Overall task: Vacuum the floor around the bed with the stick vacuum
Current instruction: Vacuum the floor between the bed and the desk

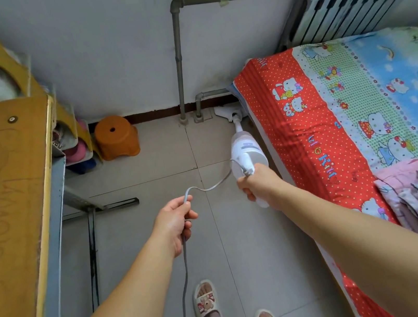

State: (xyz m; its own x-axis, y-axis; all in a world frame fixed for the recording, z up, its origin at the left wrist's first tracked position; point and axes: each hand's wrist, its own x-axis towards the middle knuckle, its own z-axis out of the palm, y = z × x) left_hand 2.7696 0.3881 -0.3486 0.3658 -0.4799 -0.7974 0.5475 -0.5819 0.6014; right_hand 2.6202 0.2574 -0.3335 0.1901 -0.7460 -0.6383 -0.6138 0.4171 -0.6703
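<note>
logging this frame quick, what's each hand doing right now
Left hand: closed on the power cord.
Right hand: closed around the handle of the stick vacuum.

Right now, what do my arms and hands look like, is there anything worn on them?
Both arms are bare from as far up as the view shows down to the fingertips: no sleeves, gloves, watch or bracelets visible on the left hand or the right hand. No rings can be made out.
</note>
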